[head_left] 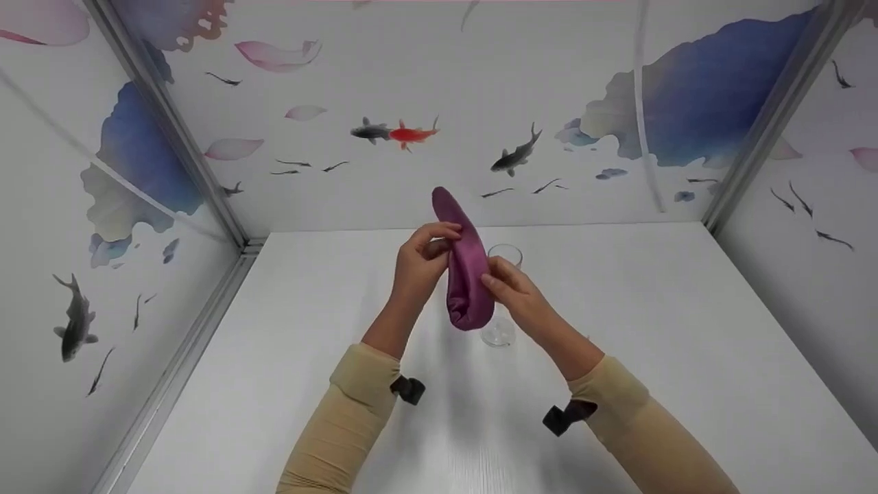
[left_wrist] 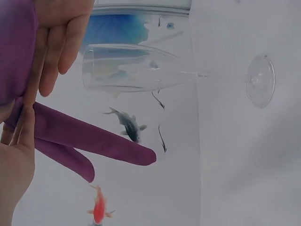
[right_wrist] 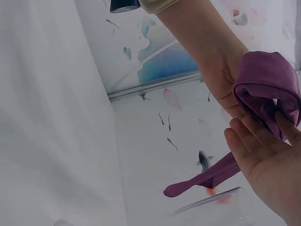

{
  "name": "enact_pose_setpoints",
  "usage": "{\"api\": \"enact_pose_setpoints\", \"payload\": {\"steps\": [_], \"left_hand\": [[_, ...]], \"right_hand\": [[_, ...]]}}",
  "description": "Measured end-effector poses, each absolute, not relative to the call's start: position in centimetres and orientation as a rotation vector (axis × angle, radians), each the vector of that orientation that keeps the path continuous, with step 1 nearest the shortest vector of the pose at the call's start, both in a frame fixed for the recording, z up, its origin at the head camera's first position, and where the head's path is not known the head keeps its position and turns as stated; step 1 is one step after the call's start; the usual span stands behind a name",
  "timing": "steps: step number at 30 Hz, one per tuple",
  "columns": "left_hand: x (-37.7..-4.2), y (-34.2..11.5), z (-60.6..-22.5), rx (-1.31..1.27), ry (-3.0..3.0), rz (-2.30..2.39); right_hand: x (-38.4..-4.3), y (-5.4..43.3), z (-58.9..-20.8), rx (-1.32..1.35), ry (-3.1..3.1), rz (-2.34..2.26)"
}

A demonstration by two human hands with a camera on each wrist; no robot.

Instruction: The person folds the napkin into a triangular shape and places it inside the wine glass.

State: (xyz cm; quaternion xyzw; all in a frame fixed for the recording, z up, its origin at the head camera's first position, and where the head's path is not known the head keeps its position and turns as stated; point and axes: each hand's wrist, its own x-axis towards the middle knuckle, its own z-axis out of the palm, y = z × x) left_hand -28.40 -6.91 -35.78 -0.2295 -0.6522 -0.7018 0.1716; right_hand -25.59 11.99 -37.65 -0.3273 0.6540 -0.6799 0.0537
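A purple cloth napkin (head_left: 472, 267), folded into a long narrow form, is held up over the white table by both hands. My left hand (head_left: 420, 264) grips its left side near the middle. On the right edge, lower down, my right hand (head_left: 516, 287) pinches the cloth between thumb and fingers. Its near end is rolled into a loop, seen as a hollow curl of cloth (right_wrist: 265, 70) in the right wrist view. Two narrow rounded tips (left_wrist: 108, 136) stick out past the fingers in the left wrist view. Behind the napkin stands an upright clear stemmed glass (head_left: 499, 334), partly hidden by cloth and right hand.
The white table (head_left: 617, 309) meets a back wall (head_left: 425, 185) printed with fish, petals and blue leaves. Printed side panels rise left and right, with a metal frame post (head_left: 185, 144) at the left corner. The glass stands close beyond the hands.
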Motion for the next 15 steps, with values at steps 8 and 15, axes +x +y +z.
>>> {"api": "enact_pose_setpoints", "payload": {"steps": [8,15], "left_hand": [[-28.0,-6.3,-34.7,-0.902,-1.744,-1.98],[-27.4,-5.7,-33.0,-1.029,-1.705,-2.003]], "right_hand": [[-25.4,12.3,-37.9,-1.059,1.842,-2.119],[-25.9,12.6,-37.1,-1.1,2.032,-2.069]]}}
